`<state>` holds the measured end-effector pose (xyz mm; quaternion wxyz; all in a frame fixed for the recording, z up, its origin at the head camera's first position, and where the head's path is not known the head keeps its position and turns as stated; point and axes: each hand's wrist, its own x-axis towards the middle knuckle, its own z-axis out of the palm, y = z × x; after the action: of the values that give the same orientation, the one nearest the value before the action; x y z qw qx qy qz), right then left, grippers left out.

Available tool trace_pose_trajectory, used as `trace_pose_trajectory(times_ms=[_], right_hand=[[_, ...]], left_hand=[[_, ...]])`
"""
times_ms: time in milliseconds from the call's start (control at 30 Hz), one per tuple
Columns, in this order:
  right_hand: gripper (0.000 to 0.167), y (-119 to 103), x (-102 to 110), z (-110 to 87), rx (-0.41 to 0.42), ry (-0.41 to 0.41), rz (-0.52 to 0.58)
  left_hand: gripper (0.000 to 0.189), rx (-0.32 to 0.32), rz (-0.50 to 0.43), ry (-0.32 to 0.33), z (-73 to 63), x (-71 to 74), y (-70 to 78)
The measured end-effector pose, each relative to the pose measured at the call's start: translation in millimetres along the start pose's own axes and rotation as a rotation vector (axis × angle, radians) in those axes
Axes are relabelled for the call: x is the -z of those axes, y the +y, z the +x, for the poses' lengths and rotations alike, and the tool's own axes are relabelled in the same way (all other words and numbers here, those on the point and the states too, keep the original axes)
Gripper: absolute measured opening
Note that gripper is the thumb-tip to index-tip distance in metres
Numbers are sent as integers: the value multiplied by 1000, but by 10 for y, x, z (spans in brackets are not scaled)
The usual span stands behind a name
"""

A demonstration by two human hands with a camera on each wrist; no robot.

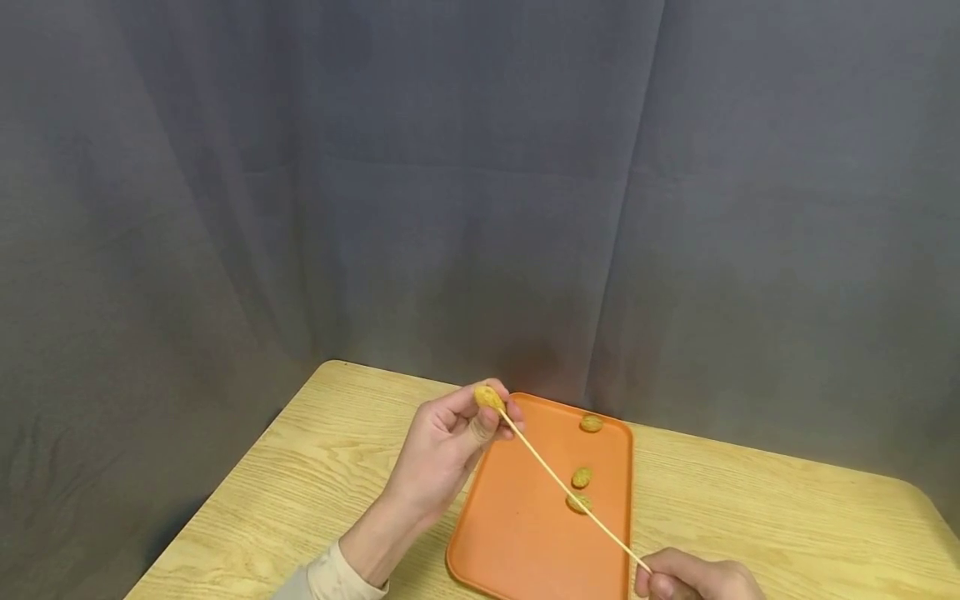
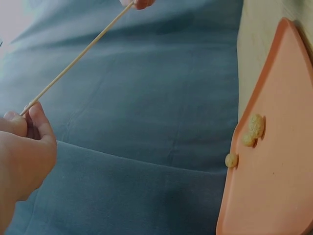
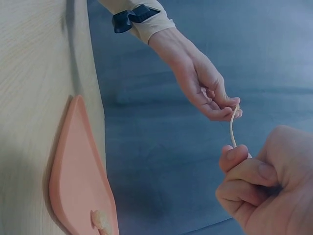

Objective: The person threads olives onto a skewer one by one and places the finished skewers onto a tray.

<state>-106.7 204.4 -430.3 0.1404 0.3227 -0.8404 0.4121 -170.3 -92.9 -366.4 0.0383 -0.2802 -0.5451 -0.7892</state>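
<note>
In the head view, my left hand (image 1: 442,450) pinches a yellowish-brown oval food piece (image 1: 489,397) between thumb and fingers. A thin wooden skewer (image 1: 562,483) meets this piece at its upper end and slants down to the right. My right hand (image 1: 697,575) pinches the skewer's lower end, partly cut off by the frame edge. Both hands are raised over the table, with the skewer (image 2: 78,58) stretched between them in the left wrist view. How deep the tip sits in the piece is hidden by the piece itself.
An orange tray (image 1: 525,533) lies on the wooden table (image 1: 300,467). On it are three similar oval pieces: one near the far edge (image 1: 591,423) and two close together, the upper one (image 1: 581,477) and the lower one (image 1: 578,503). Grey curtains (image 1: 465,208) hang behind the table.
</note>
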Motion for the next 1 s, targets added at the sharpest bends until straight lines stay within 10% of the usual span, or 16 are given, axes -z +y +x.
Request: trace_pose_trajectory(times_ms=[1000], right_hand=[[23,44,24,-12,-121,-112,125]], left_hand=[[18,22,-16,24,-35,-68,-28]])
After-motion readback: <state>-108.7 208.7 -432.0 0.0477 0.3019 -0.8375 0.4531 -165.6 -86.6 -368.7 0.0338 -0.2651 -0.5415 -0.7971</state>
